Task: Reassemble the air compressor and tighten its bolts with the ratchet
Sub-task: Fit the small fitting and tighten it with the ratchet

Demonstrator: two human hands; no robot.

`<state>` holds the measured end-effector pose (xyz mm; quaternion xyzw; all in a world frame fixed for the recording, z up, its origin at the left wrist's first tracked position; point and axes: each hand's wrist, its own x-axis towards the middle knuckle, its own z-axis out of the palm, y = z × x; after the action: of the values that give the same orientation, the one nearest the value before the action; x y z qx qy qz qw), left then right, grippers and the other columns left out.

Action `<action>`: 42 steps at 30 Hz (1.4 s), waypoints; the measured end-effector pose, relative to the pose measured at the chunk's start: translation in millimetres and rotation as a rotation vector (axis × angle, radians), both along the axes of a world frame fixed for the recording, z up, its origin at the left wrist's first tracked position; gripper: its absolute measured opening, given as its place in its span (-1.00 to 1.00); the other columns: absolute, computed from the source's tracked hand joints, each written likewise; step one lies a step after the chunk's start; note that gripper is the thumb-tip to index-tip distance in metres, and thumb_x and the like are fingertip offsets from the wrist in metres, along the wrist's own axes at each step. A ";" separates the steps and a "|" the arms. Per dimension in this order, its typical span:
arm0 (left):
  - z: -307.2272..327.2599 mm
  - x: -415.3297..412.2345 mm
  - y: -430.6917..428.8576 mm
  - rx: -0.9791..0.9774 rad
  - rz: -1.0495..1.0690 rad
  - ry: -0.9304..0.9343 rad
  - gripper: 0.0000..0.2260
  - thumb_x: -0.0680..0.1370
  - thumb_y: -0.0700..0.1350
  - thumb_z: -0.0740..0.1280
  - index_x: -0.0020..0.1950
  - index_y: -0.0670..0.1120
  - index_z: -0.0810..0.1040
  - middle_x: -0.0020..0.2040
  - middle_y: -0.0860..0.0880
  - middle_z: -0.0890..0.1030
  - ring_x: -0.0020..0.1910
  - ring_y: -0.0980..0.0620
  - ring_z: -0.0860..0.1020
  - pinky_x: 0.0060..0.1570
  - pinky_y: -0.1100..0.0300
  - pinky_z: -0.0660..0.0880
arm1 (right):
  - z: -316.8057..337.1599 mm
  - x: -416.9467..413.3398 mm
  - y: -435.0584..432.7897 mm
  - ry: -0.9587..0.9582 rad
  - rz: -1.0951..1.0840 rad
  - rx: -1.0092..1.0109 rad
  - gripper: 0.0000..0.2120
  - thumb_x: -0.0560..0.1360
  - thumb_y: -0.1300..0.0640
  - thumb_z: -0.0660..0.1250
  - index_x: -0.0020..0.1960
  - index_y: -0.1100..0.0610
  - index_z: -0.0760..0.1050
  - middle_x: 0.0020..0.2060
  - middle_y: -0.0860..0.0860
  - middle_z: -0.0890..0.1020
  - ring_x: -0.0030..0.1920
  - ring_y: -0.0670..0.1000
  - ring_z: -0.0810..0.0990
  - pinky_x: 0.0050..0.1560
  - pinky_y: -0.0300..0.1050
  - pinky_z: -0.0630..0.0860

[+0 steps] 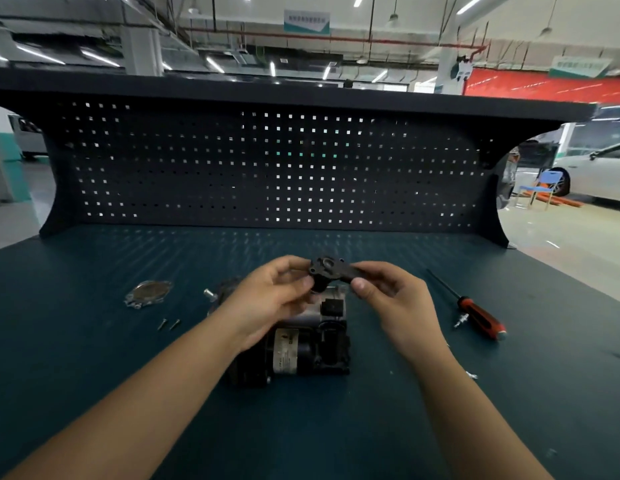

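The black air compressor body (301,348) lies on the dark green bench, its silver label facing up. Above it I hold a small black cover part (331,270) with bolt holes between both hands. My left hand (270,299) pinches its left end with thumb and fingers. My right hand (391,299) pinches its right end. A round metal cover plate (148,294) lies to the left. Two loose bolts (169,323) lie near it. The red-and-black handled driver (474,313) rests to the right.
A small silver fitting (461,321) lies beside the driver handle. A dark pegboard back panel (267,168) rises behind the bench. A silver stub (208,292) sticks out left of the compressor. A small metal piece (471,375) lies at the right.
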<state>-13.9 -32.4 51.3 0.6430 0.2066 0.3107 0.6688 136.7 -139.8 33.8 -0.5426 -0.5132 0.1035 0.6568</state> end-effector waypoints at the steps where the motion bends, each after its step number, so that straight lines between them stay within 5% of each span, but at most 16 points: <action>1: -0.1 -0.8 2.6 0.209 0.065 0.111 -0.81 0.55 -0.26 0.30 0.02 0.01 0.58 -0.09 0.03 0.65 -0.22 0.12 0.62 -0.26 0.30 0.51 | -0.5 1.2 -0.4 0.007 -0.022 -0.019 -0.75 0.47 0.30 0.41 -0.09 -0.07 0.58 -0.23 -0.16 0.68 -0.18 -0.27 0.62 -0.14 -0.46 0.45; 4: 0.4 -2.7 8.1 0.519 0.141 0.256 -0.81 0.58 -0.09 0.28 0.01 0.22 0.56 -0.03 0.21 0.63 -0.10 0.31 0.58 -0.17 0.40 0.45 | -1.3 4.9 -2.6 0.020 -0.069 -0.074 -0.77 0.47 0.24 0.42 -0.13 -0.11 0.57 -0.25 -0.15 0.68 -0.20 -0.23 0.62 -0.16 -0.45 0.46; 8: -3.3 3.1 4.2 0.516 0.039 0.220 -0.81 0.56 0.06 0.24 0.12 0.26 0.54 -0.04 0.29 0.62 -0.11 0.38 0.56 -0.23 0.52 0.42 | -4.0 11.0 -7.9 -0.007 -0.112 -0.119 -0.81 0.47 0.22 0.43 -0.16 -0.08 0.59 -0.34 -0.15 0.66 -0.27 -0.21 0.60 -0.23 -0.50 0.42; 12: -8.7 12.3 5.6 0.536 0.044 0.222 -0.76 0.55 0.01 0.29 0.20 0.13 0.56 -0.03 0.24 0.63 -0.11 0.42 0.55 -0.20 0.58 0.39 | -9.1 12.9 -10.4 -0.015 -0.138 -0.156 -0.85 0.46 0.17 0.44 -0.14 -0.08 0.59 -0.26 -0.10 0.67 -0.18 -0.11 0.63 -0.22 -0.47 0.44; 20: -32.3 7.1 12.8 0.620 0.074 0.239 -0.80 0.53 -0.04 0.34 0.01 0.30 0.59 -0.04 0.37 0.62 0.04 0.38 0.55 -0.01 0.52 0.42 | -28.9 12.3 -3.8 -0.016 -0.115 -0.219 -0.87 0.47 0.17 0.44 -0.14 -0.06 0.60 -0.26 -0.08 0.67 -0.16 -0.09 0.63 -0.11 -0.34 0.50; 28: -46.8 5.2 5.5 0.639 0.182 0.266 -0.83 0.44 -0.10 0.46 -0.01 0.12 0.66 -0.14 0.22 0.67 -0.12 0.34 0.61 -0.07 0.46 0.49 | -40.0 15.4 -1.9 0.002 -0.055 -0.250 -0.90 0.48 0.21 0.41 -0.12 0.02 0.64 -0.35 -0.15 0.65 -0.27 -0.25 0.57 -0.19 -0.45 0.43; 34: -58.6 -0.5 -10.7 0.721 0.314 0.263 -0.77 0.37 -0.12 0.53 -0.04 0.13 0.65 -0.36 0.33 0.60 -0.46 0.30 0.50 -0.39 0.52 0.35 | -54.2 17.2 -5.0 0.049 -0.023 -0.242 -0.84 0.49 0.25 0.39 -0.13 0.00 0.63 -0.36 -0.20 0.64 -0.28 -0.24 0.55 -0.17 -0.45 0.42; 42: -73.0 1.6 -17.2 0.922 0.489 0.128 -0.76 0.29 -0.20 0.58 -0.06 -0.09 0.71 -0.23 0.15 0.64 -0.18 0.31 0.55 -0.17 0.57 0.38 | -63.3 16.0 1.6 0.123 0.007 -0.195 -0.83 0.48 0.29 0.39 -0.09 0.02 0.62 -0.28 -0.14 0.67 -0.19 -0.18 0.59 -0.11 -0.38 0.47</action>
<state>-12.3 -49.5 -21.7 0.8213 0.2330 0.4763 0.2105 152.8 -138.1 -29.5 -0.5949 -0.4612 0.1883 0.6308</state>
